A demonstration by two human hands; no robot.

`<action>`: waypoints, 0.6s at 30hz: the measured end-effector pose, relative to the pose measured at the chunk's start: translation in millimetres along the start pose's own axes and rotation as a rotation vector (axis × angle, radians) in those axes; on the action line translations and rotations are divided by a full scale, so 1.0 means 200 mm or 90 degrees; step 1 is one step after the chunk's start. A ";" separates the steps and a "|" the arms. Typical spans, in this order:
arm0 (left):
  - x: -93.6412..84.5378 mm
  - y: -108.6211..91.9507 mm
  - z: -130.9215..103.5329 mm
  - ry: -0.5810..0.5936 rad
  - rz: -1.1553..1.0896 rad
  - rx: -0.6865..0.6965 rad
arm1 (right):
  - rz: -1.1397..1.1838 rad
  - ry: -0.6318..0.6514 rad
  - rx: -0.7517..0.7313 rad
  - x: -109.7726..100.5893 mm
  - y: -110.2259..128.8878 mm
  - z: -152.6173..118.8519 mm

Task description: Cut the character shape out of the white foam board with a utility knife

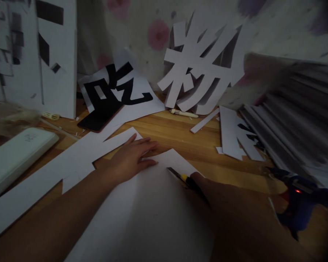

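Observation:
A large white foam board point(153, 214) lies on the wooden table in front of me. My left hand point(132, 158) rests on its far left edge, fingers stretched out and apart, the fingertips reaching past the board. In my right hand point(207, 196) is a utility knife point(187, 180) with a black and yellow body. Its blade points up and left, over the board near its far corner. Whether the tip touches the surface I cannot tell. Left of my left hand lies a white cut-out strip point(51, 163) with notched edges.
A dark phone point(98, 118) leans by a printed character sheet point(142, 85). Behind stands a white cut-out character point(199, 65). A blue glue gun point(300, 203) with a red light lies right, near stacked boards point(297, 120). A white power bank point(22, 156) is at left.

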State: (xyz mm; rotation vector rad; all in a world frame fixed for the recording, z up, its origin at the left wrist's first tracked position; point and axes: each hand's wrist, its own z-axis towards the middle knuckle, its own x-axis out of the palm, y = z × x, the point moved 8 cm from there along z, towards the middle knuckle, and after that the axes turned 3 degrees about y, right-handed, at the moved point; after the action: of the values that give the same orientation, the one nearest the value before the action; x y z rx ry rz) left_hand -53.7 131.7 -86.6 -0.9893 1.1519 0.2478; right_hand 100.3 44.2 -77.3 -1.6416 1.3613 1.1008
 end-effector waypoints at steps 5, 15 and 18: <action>0.00 0.00 0.00 -0.004 -0.002 0.003 | -0.010 -0.004 0.003 0.00 -0.01 -0.05; 0.01 -0.08 -0.01 -0.012 0.040 0.019 | -0.015 0.005 -0.005 -0.02 0.01 -0.09; 0.06 -0.15 -0.02 0.002 0.031 0.068 | -0.021 0.005 -0.007 -0.03 0.01 -0.09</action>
State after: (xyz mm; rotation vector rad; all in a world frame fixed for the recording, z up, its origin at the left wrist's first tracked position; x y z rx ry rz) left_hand -33.0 107.9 -81.3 -0.8697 1.1803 0.2214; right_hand 101.6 29.0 -65.0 -1.6723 1.3311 1.0863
